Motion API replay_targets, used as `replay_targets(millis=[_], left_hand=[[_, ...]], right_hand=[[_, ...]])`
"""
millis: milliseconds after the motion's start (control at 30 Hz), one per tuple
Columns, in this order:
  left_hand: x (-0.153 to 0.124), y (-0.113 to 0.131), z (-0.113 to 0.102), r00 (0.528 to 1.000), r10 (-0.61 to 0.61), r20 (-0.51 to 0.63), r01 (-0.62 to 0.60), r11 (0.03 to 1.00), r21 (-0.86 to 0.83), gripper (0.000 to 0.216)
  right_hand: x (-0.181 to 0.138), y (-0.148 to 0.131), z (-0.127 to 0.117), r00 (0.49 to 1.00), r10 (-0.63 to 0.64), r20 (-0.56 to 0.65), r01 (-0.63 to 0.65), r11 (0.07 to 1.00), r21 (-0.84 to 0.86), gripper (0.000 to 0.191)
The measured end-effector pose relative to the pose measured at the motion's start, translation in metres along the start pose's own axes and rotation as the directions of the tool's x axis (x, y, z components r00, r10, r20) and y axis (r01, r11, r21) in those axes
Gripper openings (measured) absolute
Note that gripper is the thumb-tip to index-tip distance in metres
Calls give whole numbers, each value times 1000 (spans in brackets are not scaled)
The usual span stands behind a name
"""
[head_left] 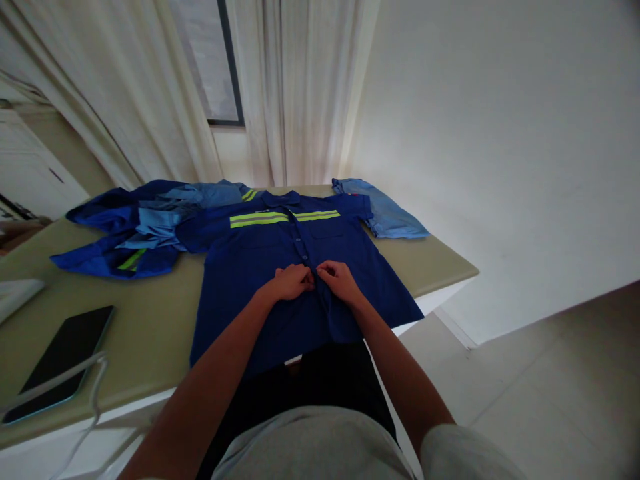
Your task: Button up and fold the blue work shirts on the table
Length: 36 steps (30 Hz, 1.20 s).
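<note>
A dark blue short-sleeved work shirt [250,267] lies spread face up, collar away from me, a yellow-green reflective band across its chest. Its lower edge hangs over the table's near side. Along the front placket, buttons show above my hands. My left hand [294,283] is closed on the placket edge, fingers bent. Close beside it, my right hand [340,279] pinches the other front edge of the shirt. Whether a button sits between the fingertips is hidden.
The olive-topped table [165,320] holds a heap of blue garments [165,213] at left and a folded light blue garment [395,212] at back right. A black tablet [65,353] lies front left, with a white cable [95,380] across it. A white wall [500,147] rises at right.
</note>
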State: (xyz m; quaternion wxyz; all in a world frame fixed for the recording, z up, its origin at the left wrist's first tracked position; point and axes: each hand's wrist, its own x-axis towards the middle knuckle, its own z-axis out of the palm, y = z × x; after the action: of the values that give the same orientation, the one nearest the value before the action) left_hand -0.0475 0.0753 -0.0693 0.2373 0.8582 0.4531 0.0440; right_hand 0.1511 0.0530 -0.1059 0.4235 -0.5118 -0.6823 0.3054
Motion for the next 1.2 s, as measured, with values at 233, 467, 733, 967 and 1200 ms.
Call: replay_targets(millis=[233,467,733,967,1200], left_hand=[[-8,3,21,973,20,-230,-21,1000,-2,8],[-15,-7,12,990,22,-140,-46,984,-170,9],[-24,-4,12,985,21,-170,-51,983,-174,6],[-26,-4,14,937,180,-299,-228,964,-134,4],[-27,-5,21,881,337,-332,-360,933,-8,6]], right_hand=[[-3,-10,0,1000,-6,14,7,996,-87,16],[-29,-18,2,998,-25,53,40,954,-298,16],[-37,-23,2,998,-61,25,66,965,-254,7],[-39,-23,2,996,-92,17,94,976,-194,9],[-41,-22,-2,990,-142,-3,140,981,-132,9]])
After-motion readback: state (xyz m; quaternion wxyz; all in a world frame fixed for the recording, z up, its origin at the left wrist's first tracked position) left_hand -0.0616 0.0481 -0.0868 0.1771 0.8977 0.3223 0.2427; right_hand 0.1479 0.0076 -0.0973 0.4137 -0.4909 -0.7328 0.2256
